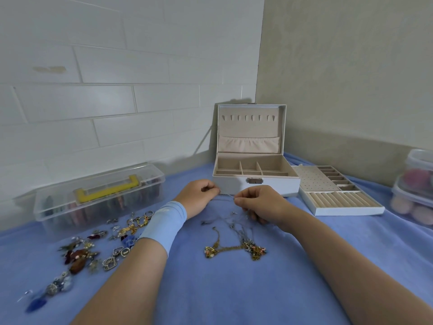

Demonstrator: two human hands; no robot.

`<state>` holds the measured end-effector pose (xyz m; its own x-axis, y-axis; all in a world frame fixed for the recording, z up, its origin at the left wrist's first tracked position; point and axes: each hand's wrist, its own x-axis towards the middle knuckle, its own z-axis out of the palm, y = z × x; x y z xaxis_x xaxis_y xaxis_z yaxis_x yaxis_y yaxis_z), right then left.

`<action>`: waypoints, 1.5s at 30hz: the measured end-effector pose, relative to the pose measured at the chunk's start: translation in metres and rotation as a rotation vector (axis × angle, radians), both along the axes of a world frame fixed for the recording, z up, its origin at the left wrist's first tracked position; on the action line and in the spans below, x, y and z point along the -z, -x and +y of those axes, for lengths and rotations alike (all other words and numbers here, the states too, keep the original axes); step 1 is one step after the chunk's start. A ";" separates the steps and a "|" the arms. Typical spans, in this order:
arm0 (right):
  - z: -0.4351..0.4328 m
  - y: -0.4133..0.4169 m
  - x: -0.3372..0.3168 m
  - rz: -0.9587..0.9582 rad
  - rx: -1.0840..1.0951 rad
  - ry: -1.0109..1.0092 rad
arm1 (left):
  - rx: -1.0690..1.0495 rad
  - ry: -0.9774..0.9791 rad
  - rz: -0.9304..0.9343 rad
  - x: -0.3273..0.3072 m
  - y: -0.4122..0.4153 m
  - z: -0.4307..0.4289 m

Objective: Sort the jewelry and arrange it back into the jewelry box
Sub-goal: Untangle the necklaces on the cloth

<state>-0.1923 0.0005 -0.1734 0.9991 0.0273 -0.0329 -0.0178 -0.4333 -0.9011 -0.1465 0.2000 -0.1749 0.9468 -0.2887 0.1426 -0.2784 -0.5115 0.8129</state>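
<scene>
I hold a thin silver chain (226,195) taut between my two hands, low over the blue cloth (210,289), probably to work it free of the tangle of fine chains (236,219) lying just beneath my right hand (257,202). My left hand (199,198) is curled, thumb and forefinger pinching one end. My right hand pinches the other end the same way, and its lower fingers are bent down among the tangle.

The jewelry box (255,184) stands open just beyond both hands with its lid upright, so a freed chain has a short way to go. Its compartments look empty. Its ring tray (346,208) lies out on the cloth to the right of my right hand, I think to leave the lower sections reachable. The gold necklaces (234,248) lie nearer me than my hands. The earrings and brooches (93,249) are spread to the left of my left wrist, which looks like sorting by kind.
</scene>
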 end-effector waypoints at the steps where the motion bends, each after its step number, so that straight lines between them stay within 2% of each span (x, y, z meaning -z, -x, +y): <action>1: 0.000 0.000 0.000 -0.009 0.000 0.004 | 0.012 0.079 0.052 -0.001 0.002 0.000; 5: -0.003 -0.003 0.002 -0.082 0.022 0.090 | 0.062 0.335 0.191 -0.003 0.008 -0.003; 9: -0.003 -0.003 0.001 -0.115 0.030 0.101 | -0.004 0.403 0.248 -0.003 0.008 -0.005; 16: -0.004 -0.005 0.003 -0.117 0.048 0.118 | -0.042 0.049 -0.101 -0.001 0.002 0.001; 19: -0.006 -0.007 0.004 -0.130 0.063 0.188 | -0.037 -0.051 -0.167 0.000 -0.002 0.006; 25: -0.010 -0.009 0.006 -0.144 0.081 0.385 | -0.045 -0.181 -0.145 0.003 -0.005 0.015; 28: -0.010 -0.008 0.005 -0.146 0.062 0.492 | -0.038 -0.375 -0.138 -0.008 0.000 0.022; 32: -0.004 -0.003 -0.001 -0.200 0.007 0.733 | 0.065 -0.657 0.054 -0.024 0.018 0.018; 34: 0.003 0.000 -0.003 -0.266 -0.029 0.764 | 0.090 -0.716 0.066 -0.025 0.021 0.015; 37: 0.012 0.003 -0.002 -0.343 -0.101 0.665 | 0.098 -0.705 0.047 -0.027 0.020 0.017; 40: 0.014 0.003 0.000 -0.313 -0.175 0.657 | 0.092 -0.622 0.039 -0.032 0.019 0.025; 45: 0.012 0.001 0.002 -0.256 -0.215 0.642 | 0.116 -0.128 0.168 -0.039 0.019 0.035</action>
<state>-0.1932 0.0122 -0.1749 0.9522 0.2782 0.1262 0.3052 -0.8484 -0.4324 -0.1657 0.2346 -0.1359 0.9133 -0.4028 -0.0593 -0.2075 -0.5858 0.7835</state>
